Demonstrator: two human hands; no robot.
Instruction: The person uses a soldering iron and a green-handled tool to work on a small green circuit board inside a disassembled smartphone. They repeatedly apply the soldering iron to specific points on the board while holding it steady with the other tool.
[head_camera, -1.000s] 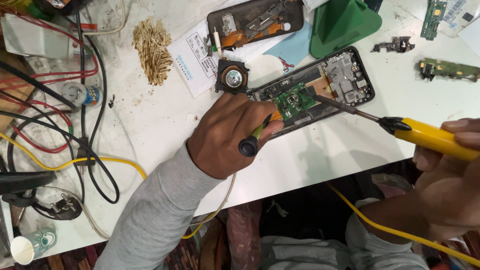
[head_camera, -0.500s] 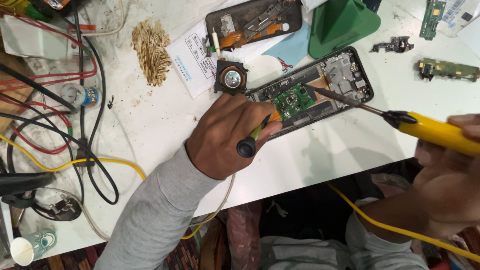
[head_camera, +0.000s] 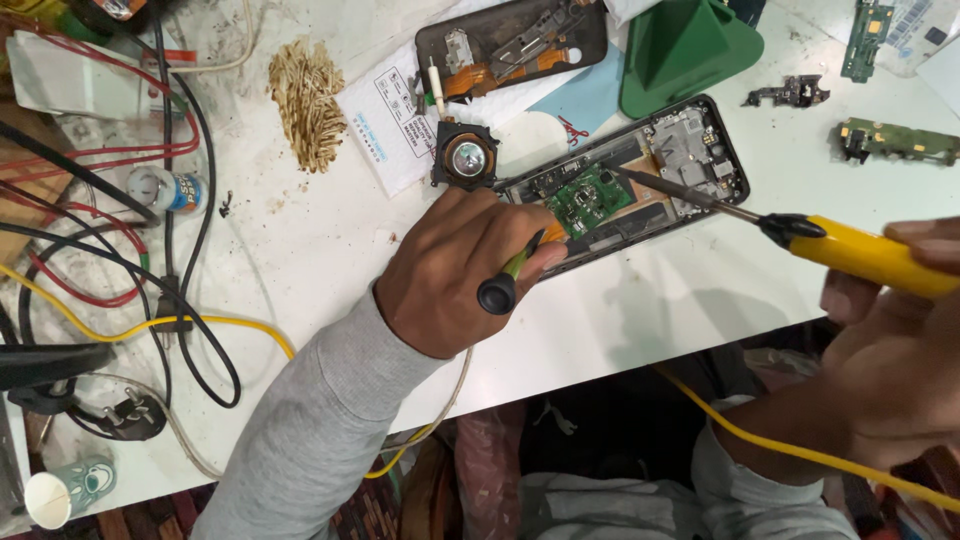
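Left grip: the left hand (head_camera: 455, 270) is closing narrowly around a green-handled tool (head_camera: 508, 280), its black butt end pointing to 6 o'clock.
Right grip: the right hand (head_camera: 895, 340) is wrapping around a yellow soldering iron (head_camera: 860, 252), whose tip is reaching to 10 o'clock.
Work piece: the opened phone (head_camera: 640, 180) is lying at centre; the iron's tip is touching near its green board (head_camera: 590, 197).
Around: a square speaker part (head_camera: 465, 157) is sitting at 11 o'clock of the left hand; a green cone (head_camera: 690, 50) is standing at 12 o'clock of the phone.

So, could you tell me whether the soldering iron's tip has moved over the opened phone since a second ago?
Yes. The soldering iron tip slid left along the opened phone, toward the green circuit board.
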